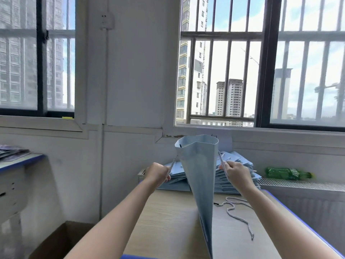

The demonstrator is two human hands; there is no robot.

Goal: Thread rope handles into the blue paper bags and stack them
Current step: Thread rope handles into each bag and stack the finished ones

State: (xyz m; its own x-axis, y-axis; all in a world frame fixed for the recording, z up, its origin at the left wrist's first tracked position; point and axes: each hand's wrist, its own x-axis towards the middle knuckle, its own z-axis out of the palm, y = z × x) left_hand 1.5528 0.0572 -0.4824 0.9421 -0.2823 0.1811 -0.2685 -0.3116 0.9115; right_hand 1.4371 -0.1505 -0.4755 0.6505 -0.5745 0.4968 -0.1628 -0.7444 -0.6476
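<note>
A light blue paper bag point(200, 171) stands raised over the wooden table point(168, 221), mouth open at the top and tapering down to its folded bottom. My left hand point(158, 173) grips a rope end coming out of the bag's left side. My right hand point(236, 171) grips a rope end point(222, 160) from the bag's right side. Behind the bag lies a fanned stack of flat blue bags point(237, 176). A loose white twisted rope handle point(240, 215) curls on the table to the right.
A green plastic bottle point(288, 173) lies on the radiator ledge at right. A cardboard box point(61, 240) sits on the floor at lower left. Another desk point(16, 163) stands at far left, and barred windows fill the wall ahead.
</note>
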